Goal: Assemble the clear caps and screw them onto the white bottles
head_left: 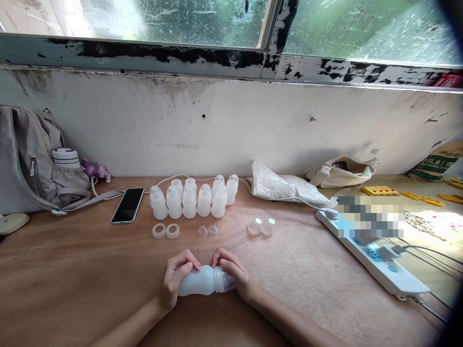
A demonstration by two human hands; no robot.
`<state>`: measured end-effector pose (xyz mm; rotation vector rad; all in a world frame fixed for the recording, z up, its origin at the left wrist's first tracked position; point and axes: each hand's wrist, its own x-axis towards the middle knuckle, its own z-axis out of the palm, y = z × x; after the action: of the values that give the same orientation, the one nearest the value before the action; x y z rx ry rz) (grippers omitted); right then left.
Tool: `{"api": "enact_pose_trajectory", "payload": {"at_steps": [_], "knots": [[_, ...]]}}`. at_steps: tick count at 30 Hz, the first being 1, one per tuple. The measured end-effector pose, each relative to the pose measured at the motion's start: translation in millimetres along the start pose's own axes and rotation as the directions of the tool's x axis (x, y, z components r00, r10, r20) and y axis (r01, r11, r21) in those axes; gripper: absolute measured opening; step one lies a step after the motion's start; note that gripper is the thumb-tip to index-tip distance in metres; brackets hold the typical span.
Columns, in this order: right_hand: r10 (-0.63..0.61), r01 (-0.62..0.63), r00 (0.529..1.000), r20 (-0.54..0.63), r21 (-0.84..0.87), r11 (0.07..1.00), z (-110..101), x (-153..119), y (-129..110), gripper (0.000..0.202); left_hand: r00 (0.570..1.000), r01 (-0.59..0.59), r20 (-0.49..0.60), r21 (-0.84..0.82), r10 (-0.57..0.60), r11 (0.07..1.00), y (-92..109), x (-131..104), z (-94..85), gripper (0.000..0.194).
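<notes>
A white baby bottle (198,282) lies sideways between my two hands, just above or on the table (108,279). My left hand (175,277) wraps round its base. On the clear cap at the other end, my right hand (233,271) has its fingers closed. Beyond the hands stand several frosted baby bottles (190,202) in a cluster, some with clear caps. In front of them lie two collar rings (172,231), two clear nipples (213,230) and two clear caps (253,228) on their sides.
A phone (128,205) lies at the left near a grey backpack (32,159). A white power strip (376,258) with plugs and cables runs along the right. At the back are a white plastic package (285,185) and a cream bag (343,171) against the wall.
</notes>
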<state>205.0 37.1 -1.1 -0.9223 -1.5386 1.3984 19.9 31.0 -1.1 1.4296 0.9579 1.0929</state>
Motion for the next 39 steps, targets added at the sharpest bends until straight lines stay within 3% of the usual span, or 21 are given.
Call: {"api": "enact_pose_trajectory", "payload": {"at_steps": [17,19,23,25,30,34,39], "knots": [[-0.051,0.049,0.998,-0.031,-0.059,0.997,4.0,-4.2,-4.1,0.030,0.994,-0.109,-0.019,0.038,0.110,0.993,1.7,-3.5,2.7,0.026],[-0.059,0.053,0.995,-0.081,-0.075,0.996,5.9,-6.1,-4.0,0.028,0.999,-0.047,-0.010,-0.006,0.047,0.999,1.7,0.2,2.8,0.026],[-0.045,0.022,0.952,-0.302,-0.080,0.997,11.2,-6.6,-0.2,0.025,0.995,0.103,0.005,-0.150,-0.103,0.983,-1.4,7.9,3.5,0.022],[0.014,-0.033,0.922,-0.387,-0.041,0.999,12.7,-4.2,3.3,0.026,0.993,0.117,-0.002,-0.208,-0.120,0.971,-2.9,9.4,3.8,0.018],[0.186,-0.175,0.884,-0.429,0.066,0.982,8.7,4.4,10.4,0.028,0.990,0.071,-0.106,-0.181,-0.091,0.981,-0.6,8.4,2.6,0.017],[0.130,-0.086,0.867,-0.482,0.111,0.990,2.6,6.7,7.3,0.028,0.976,0.093,-0.191,-0.077,-0.106,0.993,-1.0,7.6,1.7,0.026],[0.026,0.000,0.914,-0.404,0.063,0.998,4.2,4.3,-8.0,0.024,0.971,0.024,-0.238,-0.006,-0.025,1.000,-7.4,4.0,2.6,0.029]]}}
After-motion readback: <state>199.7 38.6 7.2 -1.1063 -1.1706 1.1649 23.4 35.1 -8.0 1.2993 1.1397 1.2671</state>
